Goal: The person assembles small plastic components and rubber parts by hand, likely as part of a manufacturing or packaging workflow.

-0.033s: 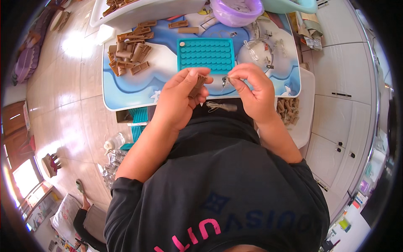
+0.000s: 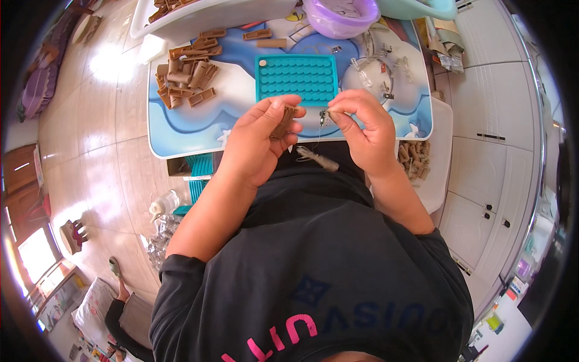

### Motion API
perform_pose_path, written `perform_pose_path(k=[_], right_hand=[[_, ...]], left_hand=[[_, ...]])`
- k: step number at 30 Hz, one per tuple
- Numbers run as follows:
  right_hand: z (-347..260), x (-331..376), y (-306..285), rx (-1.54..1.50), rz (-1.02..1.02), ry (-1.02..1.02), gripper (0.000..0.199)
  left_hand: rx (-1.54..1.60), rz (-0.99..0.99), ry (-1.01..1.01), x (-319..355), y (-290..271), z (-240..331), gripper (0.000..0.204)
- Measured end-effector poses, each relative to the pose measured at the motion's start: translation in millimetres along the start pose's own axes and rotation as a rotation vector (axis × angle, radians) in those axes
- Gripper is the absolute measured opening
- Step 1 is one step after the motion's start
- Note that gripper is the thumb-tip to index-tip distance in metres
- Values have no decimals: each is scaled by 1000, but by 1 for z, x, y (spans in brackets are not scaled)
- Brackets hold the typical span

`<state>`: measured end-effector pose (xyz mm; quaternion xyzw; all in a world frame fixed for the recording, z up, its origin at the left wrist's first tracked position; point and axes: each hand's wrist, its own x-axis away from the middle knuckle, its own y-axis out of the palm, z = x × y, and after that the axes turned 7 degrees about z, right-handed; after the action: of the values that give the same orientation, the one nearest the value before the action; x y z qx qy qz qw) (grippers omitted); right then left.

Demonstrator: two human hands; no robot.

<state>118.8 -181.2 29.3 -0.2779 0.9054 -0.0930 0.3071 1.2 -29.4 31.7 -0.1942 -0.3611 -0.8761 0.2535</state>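
Brown clip in one hand, small metal spring in the other.

My left hand (image 2: pixel 260 137) is clamped on a brown clip half (image 2: pixel 283 122); my right hand (image 2: pixel 362 123) pinches a metal spring (image 2: pixel 322 116) just beside it, above the teal mat (image 2: pixel 295 78) on the bench (image 2: pixel 199 127).

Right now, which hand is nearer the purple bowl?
Right. The right hand is below the purple bowl, almost directly under it; the left hand is farther down and to the left.

A: Quick count: one teal studded mat (image 2: pixel 295 78), one purple bowl (image 2: pixel 341 15).

B: Two hands, left hand (image 2: pixel 256 142) and right hand (image 2: pixel 365 130). Brown clips (image 2: pixel 184 75): too heaped to count.
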Motion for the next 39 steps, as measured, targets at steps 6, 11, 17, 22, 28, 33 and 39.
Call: perform_pose_path(k=[6, 11, 17, 22, 28, 33, 39], right_hand=[[-9, 2, 15, 17, 10, -38, 9], [-8, 1, 24, 35, 10, -83, 11], [-8, -3, 18, 168, -55, -197, 10], [-6, -8, 17, 262, -23, -319, 12], [-14, -4, 21, 233, -12, -195, 14], [-30, 10, 26, 350, -128, -131, 37], [-25, 21, 36, 266, -129, -45, 33]], left_hand=[[296, -3, -108, 0, 1, -8, 28], [343, -169, -196, -4, -5, -18, 32], [304, -96, -179, 0, 1, -14, 28], [199, -91, -101, 3, 7, -9, 26], [122, -58, 44, -1, 1, -13, 23], [106, 89, 181, -1, 7, -12, 21], [84, 142, 251, -1, 6, -14, 16]])
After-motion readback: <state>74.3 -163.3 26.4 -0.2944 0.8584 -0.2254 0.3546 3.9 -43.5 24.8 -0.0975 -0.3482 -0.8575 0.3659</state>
